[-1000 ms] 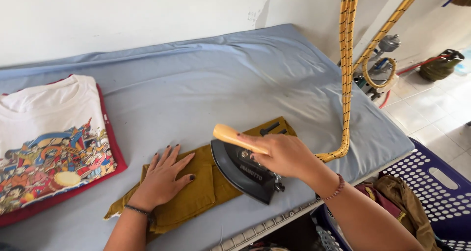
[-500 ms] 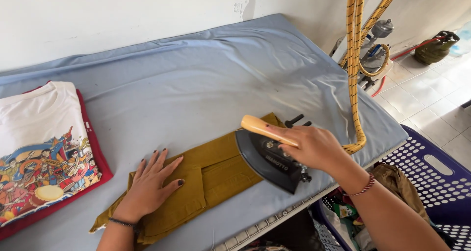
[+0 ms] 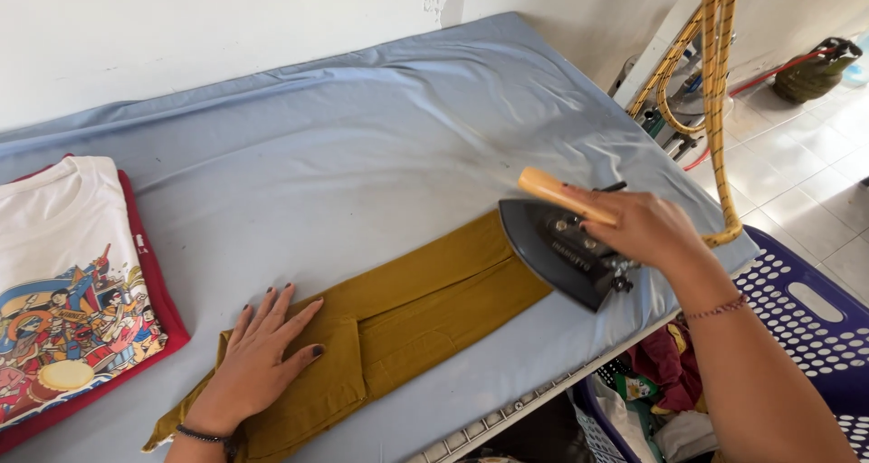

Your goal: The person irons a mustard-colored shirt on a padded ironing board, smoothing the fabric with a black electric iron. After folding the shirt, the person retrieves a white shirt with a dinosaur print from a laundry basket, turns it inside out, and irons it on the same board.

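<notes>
Pressing flat on the mustard-yellow garment (image 3: 425, 314), the left hand (image 3: 258, 359) lies in the lower left of the frame with its fingers (image 3: 272, 311) spread wide and straight, gripping nothing; the cloth runs out from under the palm toward the right, folded into a long strip across the light blue ironing surface (image 3: 362, 146). The right hand (image 3: 647, 228), at the right of the frame, is curled closed around the wooden handle (image 3: 552, 191) of a dark iron (image 3: 561, 255), fingers wrapped over the top of the handle. The iron's pointed end sits at the right end of the garment, its body reaching past the cloth's edge toward the lower right. The two hands are well apart, with most of the yellow strip between them. A folded white printed shirt (image 3: 63, 273) on a red one lies at the left edge. A yellow braided cord (image 3: 720, 110) hangs at the upper right, and a purple perforated basket (image 3: 806, 327) stands at the lower right beside the table.
</notes>
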